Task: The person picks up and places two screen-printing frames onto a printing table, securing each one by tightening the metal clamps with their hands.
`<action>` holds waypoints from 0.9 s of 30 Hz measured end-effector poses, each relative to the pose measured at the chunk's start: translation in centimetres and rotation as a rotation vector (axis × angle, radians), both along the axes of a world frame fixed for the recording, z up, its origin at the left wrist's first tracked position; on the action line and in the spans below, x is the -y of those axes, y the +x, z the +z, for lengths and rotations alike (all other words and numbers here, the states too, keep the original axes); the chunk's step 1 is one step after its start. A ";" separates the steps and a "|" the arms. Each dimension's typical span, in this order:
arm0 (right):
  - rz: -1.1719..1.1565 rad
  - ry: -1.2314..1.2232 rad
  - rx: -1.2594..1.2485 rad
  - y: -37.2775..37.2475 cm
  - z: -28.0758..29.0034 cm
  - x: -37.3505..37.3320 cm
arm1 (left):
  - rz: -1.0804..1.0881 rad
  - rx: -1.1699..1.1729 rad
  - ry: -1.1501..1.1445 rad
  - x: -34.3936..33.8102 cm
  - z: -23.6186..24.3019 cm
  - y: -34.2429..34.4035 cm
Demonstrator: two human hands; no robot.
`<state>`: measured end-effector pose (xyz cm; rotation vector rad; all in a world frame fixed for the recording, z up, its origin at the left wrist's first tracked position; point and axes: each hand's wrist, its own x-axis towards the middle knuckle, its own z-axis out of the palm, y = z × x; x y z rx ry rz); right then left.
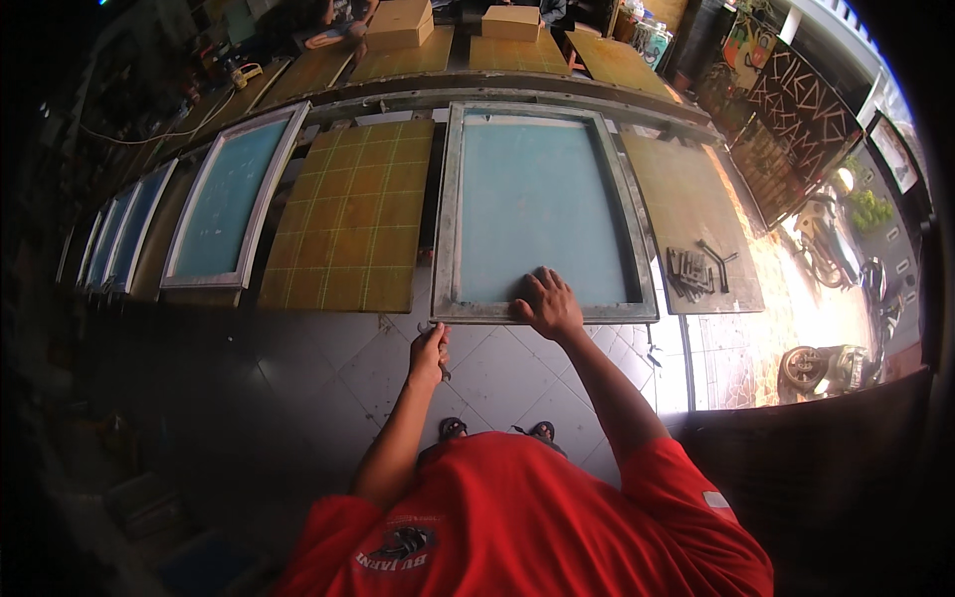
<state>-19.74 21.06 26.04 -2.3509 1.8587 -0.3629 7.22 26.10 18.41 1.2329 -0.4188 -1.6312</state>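
Note:
A screen with a grey frame (448, 199) and pale blue mesh (537, 189) lies in front of me on the bench. My right hand (547, 303) rests on its near edge, fingers apart and reaching onto the mesh. Just below the screen's near left corner, my left hand (430, 348) grips a dark wrench (444, 370), partly hidden by the fingers.
Yellow gridded board (348, 209) beside more blue screens (227, 199) at left; pale board (686, 189) with metal tools (696, 274) at right. Behind, boxes (398, 22) and people (338, 25). Right: parked motorbikes (826, 368). Tiled floor (328, 368) below.

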 end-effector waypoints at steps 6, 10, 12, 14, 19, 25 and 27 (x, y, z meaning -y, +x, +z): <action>-0.005 0.012 -0.016 0.0 0.0 0.1 | 0.021 -0.430 0.117 -0.3 0.0 -0.3; -0.007 -0.001 -0.023 0.0 -0.2 0.2 | -0.005 -0.139 0.093 -1.2 0.7 -0.3; -0.007 -0.003 -0.018 0.0 -0.4 0.2 | -0.037 0.036 0.068 -1.7 1.0 -0.2; -0.007 -0.025 -0.012 0.0 -0.4 0.2 | -0.045 0.091 0.064 -1.8 1.2 0.0; -0.013 -0.006 -0.028 0.0 -0.4 0.1 | -0.035 0.071 0.133 -1.6 1.7 -0.1; -0.020 0.019 -0.025 0.1 -0.1 0.1 | -0.099 -0.121 0.175 -2.0 2.6 0.3; -0.020 0.022 -0.026 0.1 -0.1 0.1 | -0.104 -0.076 0.160 -2.2 2.6 0.4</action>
